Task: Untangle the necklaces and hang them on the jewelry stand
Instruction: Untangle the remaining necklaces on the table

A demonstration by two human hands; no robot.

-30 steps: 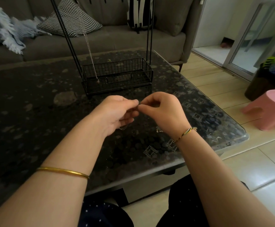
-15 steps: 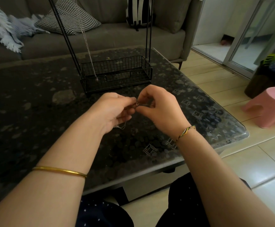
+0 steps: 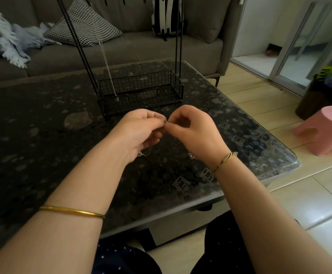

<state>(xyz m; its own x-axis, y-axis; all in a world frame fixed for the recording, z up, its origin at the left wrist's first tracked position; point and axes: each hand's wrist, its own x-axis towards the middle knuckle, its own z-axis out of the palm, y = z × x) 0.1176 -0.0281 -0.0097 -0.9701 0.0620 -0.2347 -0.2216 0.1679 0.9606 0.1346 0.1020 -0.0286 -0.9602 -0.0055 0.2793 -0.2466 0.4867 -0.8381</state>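
My left hand (image 3: 139,133) and my right hand (image 3: 194,133) meet fingertip to fingertip above the dark table (image 3: 42,135), both pinching a thin silver necklace (image 3: 144,153). Its chain droops below my left palm; most of it is hidden by my fingers. Just behind my hands stands the black wire jewelry stand (image 3: 141,91), a basket base with tall rods rising out of view. One silver chain (image 3: 106,64) hangs from the stand, its end reaching the basket's left front corner.
A grey sofa (image 3: 131,48) with a checked cushion (image 3: 84,26), a blue throw and a striped bag runs behind the table. The table's glass corner (image 3: 291,165) is at the right. A pink stool (image 3: 325,129) stands on the tiled floor.
Both hands stay pinched together on the necklace and have shifted slightly; a loop of chain now shows lower under my left palm. The view has dipped a little.
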